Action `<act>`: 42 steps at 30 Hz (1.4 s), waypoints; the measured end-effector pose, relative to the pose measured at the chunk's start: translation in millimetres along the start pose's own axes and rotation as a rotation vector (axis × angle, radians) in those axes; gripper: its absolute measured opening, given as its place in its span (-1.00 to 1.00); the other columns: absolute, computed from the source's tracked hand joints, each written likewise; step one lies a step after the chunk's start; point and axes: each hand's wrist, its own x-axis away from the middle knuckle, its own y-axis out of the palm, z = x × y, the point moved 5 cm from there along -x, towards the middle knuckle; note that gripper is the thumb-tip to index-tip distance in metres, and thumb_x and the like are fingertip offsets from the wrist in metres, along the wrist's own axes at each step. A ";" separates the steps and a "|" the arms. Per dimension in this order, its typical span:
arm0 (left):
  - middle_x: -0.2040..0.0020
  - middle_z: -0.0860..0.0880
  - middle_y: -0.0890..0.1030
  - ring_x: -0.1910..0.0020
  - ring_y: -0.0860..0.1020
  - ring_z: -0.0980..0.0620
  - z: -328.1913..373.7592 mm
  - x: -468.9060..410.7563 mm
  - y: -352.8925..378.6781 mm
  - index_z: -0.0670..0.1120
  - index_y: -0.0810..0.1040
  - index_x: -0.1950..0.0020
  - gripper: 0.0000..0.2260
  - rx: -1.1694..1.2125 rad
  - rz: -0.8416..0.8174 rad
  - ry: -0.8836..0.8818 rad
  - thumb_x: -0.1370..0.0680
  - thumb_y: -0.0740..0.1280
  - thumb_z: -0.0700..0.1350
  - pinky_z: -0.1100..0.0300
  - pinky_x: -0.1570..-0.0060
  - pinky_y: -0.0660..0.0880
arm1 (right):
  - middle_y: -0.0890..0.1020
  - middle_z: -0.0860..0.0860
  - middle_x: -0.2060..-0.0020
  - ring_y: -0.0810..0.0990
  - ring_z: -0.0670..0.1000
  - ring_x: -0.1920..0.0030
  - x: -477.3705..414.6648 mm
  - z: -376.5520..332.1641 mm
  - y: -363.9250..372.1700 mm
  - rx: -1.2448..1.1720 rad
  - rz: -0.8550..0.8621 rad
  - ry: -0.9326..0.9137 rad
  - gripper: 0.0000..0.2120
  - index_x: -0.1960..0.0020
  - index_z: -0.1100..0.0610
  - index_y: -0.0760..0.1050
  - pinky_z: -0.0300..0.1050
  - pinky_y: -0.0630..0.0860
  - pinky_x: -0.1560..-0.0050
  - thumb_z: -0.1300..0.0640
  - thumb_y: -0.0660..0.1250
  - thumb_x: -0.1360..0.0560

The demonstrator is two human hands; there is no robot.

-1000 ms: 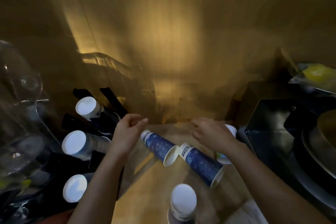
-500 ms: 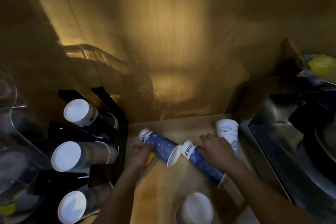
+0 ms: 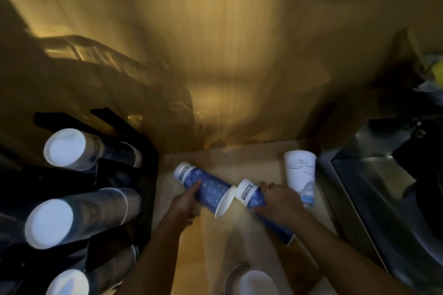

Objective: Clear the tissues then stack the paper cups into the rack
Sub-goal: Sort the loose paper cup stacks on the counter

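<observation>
Two blue paper cups lie on their sides on the wooden counter. My left hand (image 3: 185,201) grips the left blue cup (image 3: 208,187), whose white mouth points toward me. My right hand (image 3: 279,201) is closed over the right blue cup (image 3: 251,195), which runs on under my wrist. A white cup with a blue line drawing (image 3: 300,172) stands upside down just right of my right hand. The black cup rack (image 3: 148,175) at the left holds three stacks of cups lying sideways, white bottoms toward me (image 3: 64,149) (image 3: 49,223) (image 3: 67,282). No tissues show.
Another upside-down white cup (image 3: 255,282) stands at the bottom edge, near my forearms. A steel sink or basin (image 3: 383,187) fills the right side. The wooden wall rises right behind the counter. Something yellow and crumpled (image 3: 434,74) sits on a shelf at far right.
Both hands came down from above the counter onto the two lying blue cups and closed on them. The view shifted down and nearer, and the white cup came clear of my right hand.
</observation>
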 end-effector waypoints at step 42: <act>-0.17 0.16 0.41 -0.20 0.41 0.12 -9.7 37.2 20.5 0.11 0.25 -0.22 -0.34 -0.172 0.018 0.785 -0.30 0.53 -0.25 0.20 -0.18 0.46 | 0.45 -0.15 -0.15 0.46 -0.05 -0.22 40.2 -4.9 -107.6 -1.250 0.537 -0.156 -0.37 -0.22 -0.14 0.23 -0.21 0.48 -0.07 0.17 0.49 -0.30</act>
